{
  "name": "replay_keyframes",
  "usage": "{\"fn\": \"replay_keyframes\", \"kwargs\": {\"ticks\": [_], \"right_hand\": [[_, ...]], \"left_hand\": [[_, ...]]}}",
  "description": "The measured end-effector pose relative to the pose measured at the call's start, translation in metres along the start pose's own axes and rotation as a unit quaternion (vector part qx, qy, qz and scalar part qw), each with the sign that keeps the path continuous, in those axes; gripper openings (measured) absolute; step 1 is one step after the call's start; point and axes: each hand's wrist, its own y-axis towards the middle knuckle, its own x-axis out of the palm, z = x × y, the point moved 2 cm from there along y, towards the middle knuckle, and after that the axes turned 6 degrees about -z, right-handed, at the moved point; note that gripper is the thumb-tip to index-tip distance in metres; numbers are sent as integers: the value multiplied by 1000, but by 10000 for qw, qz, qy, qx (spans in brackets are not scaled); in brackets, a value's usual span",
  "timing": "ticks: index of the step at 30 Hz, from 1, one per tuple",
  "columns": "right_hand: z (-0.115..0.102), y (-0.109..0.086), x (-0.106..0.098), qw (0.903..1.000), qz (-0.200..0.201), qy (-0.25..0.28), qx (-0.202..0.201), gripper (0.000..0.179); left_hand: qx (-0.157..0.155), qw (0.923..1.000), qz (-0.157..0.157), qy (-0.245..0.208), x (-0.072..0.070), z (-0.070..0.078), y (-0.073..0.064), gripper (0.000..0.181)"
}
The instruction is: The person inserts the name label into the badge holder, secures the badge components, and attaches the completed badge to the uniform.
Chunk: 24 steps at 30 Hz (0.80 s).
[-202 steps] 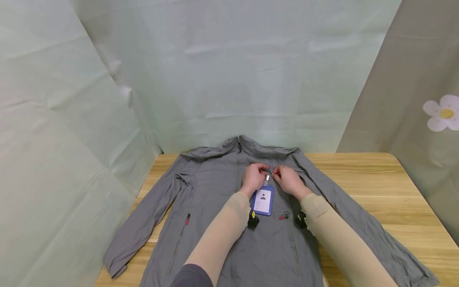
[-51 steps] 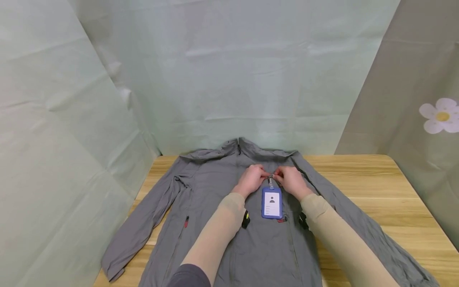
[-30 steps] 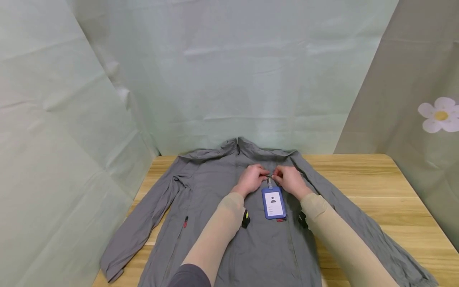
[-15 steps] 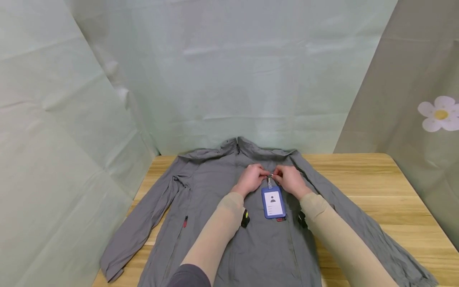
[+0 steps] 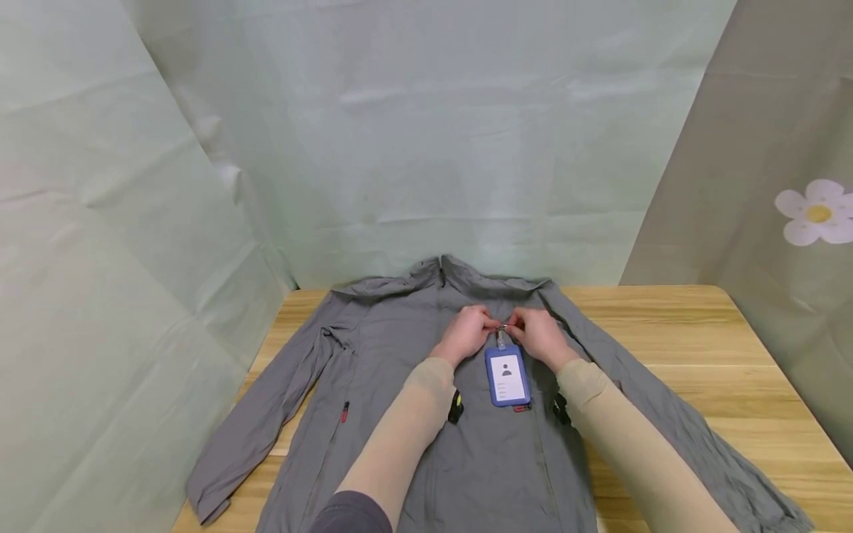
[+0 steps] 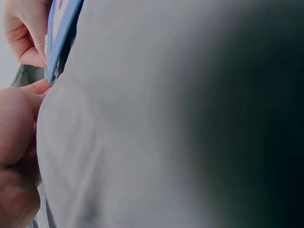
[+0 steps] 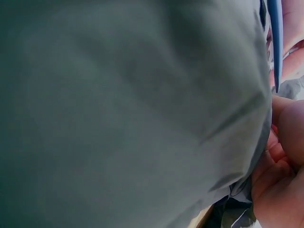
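Observation:
A grey zip-up jacket (image 5: pixel 480 466) lies spread out, front up, collar at the far side. On its right chest area hangs an ID badge (image 5: pixel 508 379) in a blue holder, slightly tilted. Its strap (image 5: pixel 501 341) leads up to a small metal pin between the hands. My left hand (image 5: pixel 466 332) pinches the pin's left end close over the fabric; my right hand (image 5: pixel 538 334) pinches its right end. In the left wrist view the badge holder (image 6: pixel 64 35) appears edge-on beside the fingers. The right wrist view shows the holder's blue edge (image 7: pixel 276 42) near the right thumb (image 7: pixel 290 128).
The jacket rests on a wooden table (image 5: pixel 673 326); its sleeves (image 5: pixel 266 429) fan out to both sides. Red zipper pulls (image 5: pixel 344 412) mark the pockets. Pale cloth sheets (image 5: pixel 433 133) enclose the back and left, and a printed flower (image 5: pixel 818 213) shows at right.
Over the several seconds shown, the badge shifts right and slightly lower, out from under the left wrist. The fingers come closer together at the pin. In the last half second hardly anything moves.

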Motion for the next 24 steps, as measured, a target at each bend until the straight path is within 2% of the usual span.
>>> {"fn": "replay_keyframes", "kwargs": {"ticks": [9, 16, 20, 24], "right_hand": [[-1, 1, 2, 10000, -50, 0, 40, 16], [-3, 1, 2, 9996, -162, 183, 136, 13], [-3, 0, -1, 9988, -284, 282, 284, 10], [-3, -3, -5, 9983, -394, 318, 300, 15]], "left_hand": [[-61, 9999, -19, -78, 1, -2, -2, 20], [-83, 9967, 103, -798, 0, -6, -3, 19], [8, 9943, 112, -1064, -4, -10, -7, 29], [45, 9927, 70, -1202, -13, -10, -18, 41]]}}
